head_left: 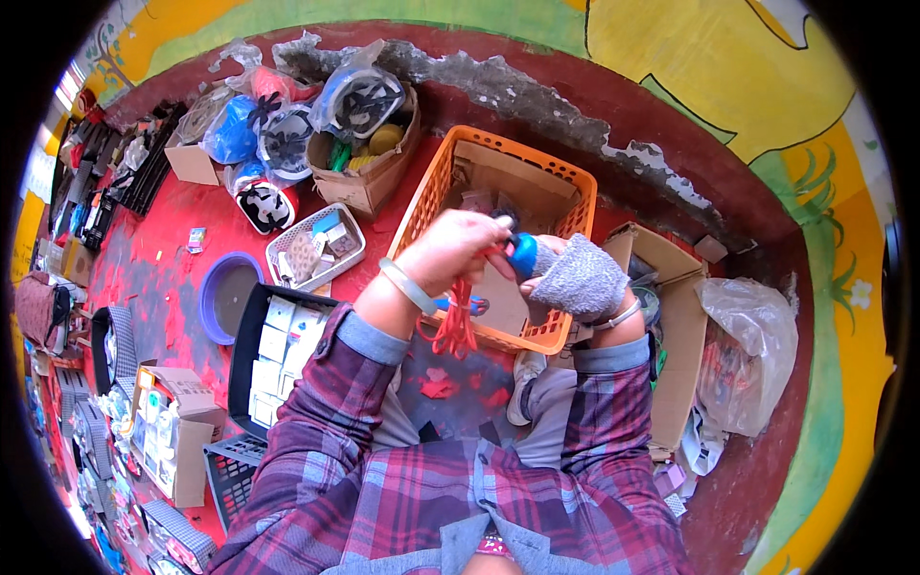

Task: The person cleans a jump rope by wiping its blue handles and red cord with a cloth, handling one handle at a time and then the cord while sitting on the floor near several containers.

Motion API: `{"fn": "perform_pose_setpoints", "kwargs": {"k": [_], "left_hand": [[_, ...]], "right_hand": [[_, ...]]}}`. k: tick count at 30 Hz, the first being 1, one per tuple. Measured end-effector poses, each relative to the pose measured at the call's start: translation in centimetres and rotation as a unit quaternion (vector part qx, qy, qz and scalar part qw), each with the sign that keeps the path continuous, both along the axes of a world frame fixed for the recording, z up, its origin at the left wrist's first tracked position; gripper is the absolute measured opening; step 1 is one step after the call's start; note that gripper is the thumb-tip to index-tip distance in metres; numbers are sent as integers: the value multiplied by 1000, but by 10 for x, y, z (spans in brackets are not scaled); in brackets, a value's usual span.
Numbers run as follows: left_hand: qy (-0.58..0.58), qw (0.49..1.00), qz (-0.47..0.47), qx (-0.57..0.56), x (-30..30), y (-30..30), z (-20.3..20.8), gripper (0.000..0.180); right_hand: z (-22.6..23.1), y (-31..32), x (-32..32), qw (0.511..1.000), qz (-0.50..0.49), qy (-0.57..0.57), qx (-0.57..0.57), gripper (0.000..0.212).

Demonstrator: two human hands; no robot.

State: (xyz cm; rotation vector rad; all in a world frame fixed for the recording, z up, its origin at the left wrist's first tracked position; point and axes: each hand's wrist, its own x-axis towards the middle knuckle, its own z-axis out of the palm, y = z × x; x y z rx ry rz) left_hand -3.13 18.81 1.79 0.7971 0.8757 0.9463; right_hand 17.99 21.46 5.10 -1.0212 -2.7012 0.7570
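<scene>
Both hands meet above an orange plastic basket [565, 335]. My left hand [446, 251] is closed, with its fingertips pinching the dark end of a blue and black handle [522, 255]. A bundled red cord [454, 321] hangs below this hand, so the whole looks like a skipping rope. A second blue piece [473, 305] shows beside the cord. My right hand [551, 273] is closed around the handle's other side. Grey fuzzy fabric [583, 278] covers most of that hand; I cannot tell whether it is a cloth or a glove. Brown cardboard [508, 168] lines the basket.
An open carton [676, 355] and a clear plastic bag [752, 355] stand at right. On the left are a purple basin [213, 321], a white basket [353, 257] and a black crate [251, 355] of white boxes. Bagged helmets [359, 105] sit farther back by the wall.
</scene>
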Motion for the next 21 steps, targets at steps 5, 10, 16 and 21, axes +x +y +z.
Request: {"fn": "perform_pose_setpoints", "kwargs": {"k": [5,10,16,21], "left_hand": [[-62,998,17,-18,-18,-1,16,27],[63,995,-6,78,-11,1,8,27],[275,946,52,163,13,-3,-1,25],[173,956,98,215,6,1,-2,21]], "right_hand": [[6,-6,9,990,-109,-85,-11,29],[-6,2,11,989,-31,-91,115,26],[-28,-8,-24,954,-168,-40,245,29],[-42,-12,-43,923,-204,87,313,22]]}}
